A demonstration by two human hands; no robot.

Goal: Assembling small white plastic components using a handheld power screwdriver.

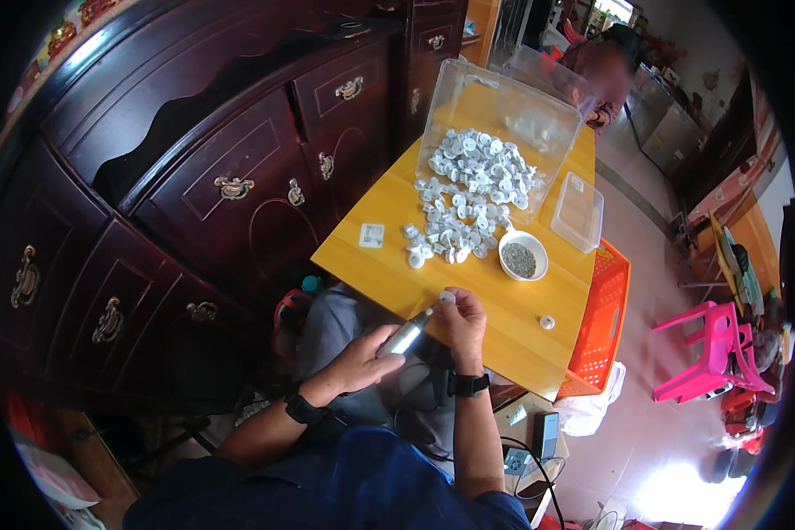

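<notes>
My left hand (362,360) is closed around a slim silver electric screwdriver (405,338), its narrow dark tip pointing up and to the right. At that tip, my right hand (465,320) pinches a small round white plastic part (448,298) above the table's near edge. Whether tip and part touch is too small to tell. Beyond my hands, a heap of similar white parts (458,225) spreads over the table. A white bowl with a handle (539,270) holds small grey metal pieces (518,259). One single white part (547,322) lies to the right.
A clear plastic bin (450,88) lies tipped toward the heap. Beside it are a shallow clear container (578,214) and a white square piece (372,235). An orange basket (602,314) stands against the yellow table (362,265). Another person (592,75) sits at the far end.
</notes>
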